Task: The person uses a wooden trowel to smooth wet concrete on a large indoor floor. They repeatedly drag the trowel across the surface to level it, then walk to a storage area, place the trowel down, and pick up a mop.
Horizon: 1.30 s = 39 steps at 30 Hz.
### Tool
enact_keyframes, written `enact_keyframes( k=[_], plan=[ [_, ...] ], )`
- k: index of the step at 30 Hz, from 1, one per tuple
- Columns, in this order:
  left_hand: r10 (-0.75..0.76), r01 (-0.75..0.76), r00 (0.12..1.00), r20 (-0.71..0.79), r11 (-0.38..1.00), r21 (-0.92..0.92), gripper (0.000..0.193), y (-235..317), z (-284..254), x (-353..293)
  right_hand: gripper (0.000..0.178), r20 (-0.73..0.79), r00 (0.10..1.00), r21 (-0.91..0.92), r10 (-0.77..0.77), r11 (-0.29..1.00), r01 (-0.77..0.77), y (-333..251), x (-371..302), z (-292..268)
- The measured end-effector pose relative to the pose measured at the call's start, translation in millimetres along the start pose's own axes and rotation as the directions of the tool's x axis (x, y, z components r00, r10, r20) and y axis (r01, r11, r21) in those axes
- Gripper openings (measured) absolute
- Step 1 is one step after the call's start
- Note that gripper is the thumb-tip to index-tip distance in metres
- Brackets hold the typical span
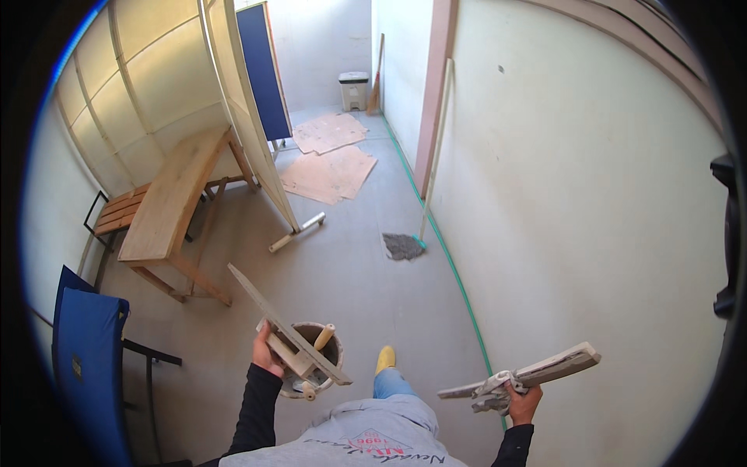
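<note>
board (287,326) clutched in left hand (268,352), over bucket (336,350) (tool handles (324,336) inside); right hand (524,402) clenched round rag (493,384) and second board (564,364), forearms spread wide apart.

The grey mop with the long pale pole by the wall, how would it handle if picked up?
The long, pale, straight pole is probably stiff. The grey fibrous mop head is likely floppy, since it spreads flat across the grey floor. Standing unheld, the pole may topple sideways if nudged.

Pinkish sheets (333,175) lie on the grey floor (342,272).
</note>
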State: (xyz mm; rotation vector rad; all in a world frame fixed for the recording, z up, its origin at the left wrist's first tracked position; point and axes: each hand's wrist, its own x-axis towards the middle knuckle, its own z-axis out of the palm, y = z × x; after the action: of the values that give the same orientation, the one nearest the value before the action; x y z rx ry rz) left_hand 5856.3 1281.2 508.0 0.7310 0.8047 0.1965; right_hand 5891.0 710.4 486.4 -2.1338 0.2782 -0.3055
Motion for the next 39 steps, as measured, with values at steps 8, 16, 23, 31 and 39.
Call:
enact_keyframes(
  k=[8, 16, 23, 31, 39],
  plan=[
    [0.099, -0.098, 0.994, 0.049, 0.995, -0.014, 0.05, 91.3, 179.8, 188.3, 0.035, 0.239, 0.97, -0.014, -0.033, 0.999, 0.038, -91.5, 251.8, 155.1],
    [-0.017, 0.025, 0.986, 0.165, 0.999, -0.048, 0.056, 157.5, 314.7, 427.1, 0.028, 0.413, 0.901, 0.01, -0.128, 0.991, 0.137, -169.5, 466.0, 337.8],
    [-0.116, 0.113, 0.988, 0.104, 0.993, 0.039, 0.058, 215.3, 414.6, 616.6, 0.031, 0.335, 0.916, -0.013, -0.222, 0.971, 0.24, -222.7, 616.7, 475.5],
    [-0.104, 0.107, 0.981, 0.163, 0.994, -0.01, 0.057, 289.3, 499.6, 839.3, 0.037, 0.187, 0.953, 0.075, -0.239, 0.971, 0.229, -270.3, 764.2, 644.4],
    [-0.099, 0.103, 0.992, 0.072, 0.993, -0.054, 0.053, 424.9, 589.4, 1065.2, 0.035, 0.249, 0.942, 0.073, -0.225, 0.974, 0.213, -356.9, 977.1, 850.4]
  ],
)
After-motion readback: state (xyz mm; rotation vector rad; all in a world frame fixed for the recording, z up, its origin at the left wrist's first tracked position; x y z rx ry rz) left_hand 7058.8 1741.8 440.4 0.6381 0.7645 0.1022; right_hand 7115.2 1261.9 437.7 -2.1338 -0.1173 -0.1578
